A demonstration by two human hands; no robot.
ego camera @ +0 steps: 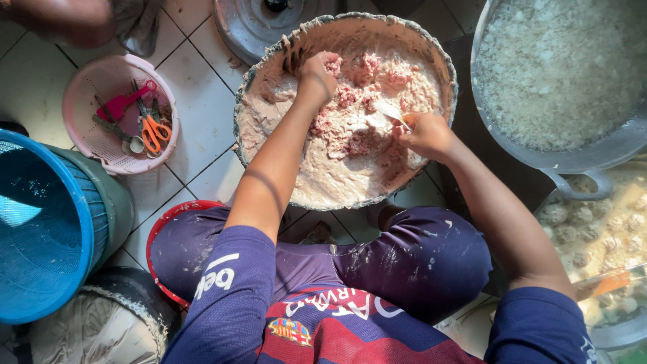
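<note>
left hand (317, 75) fist closed in pink-white meat paste (350, 141), at 11 o'clock in the big basin (269, 74) | right hand (426, 133) pinches a spoon (389, 111) at 3 o'clock, bowl smeared, handle hidden | left fingertips buried | pot of balls (606, 236) cut off at 4 | pink basket (87, 87) at 9, tiles between.
</note>
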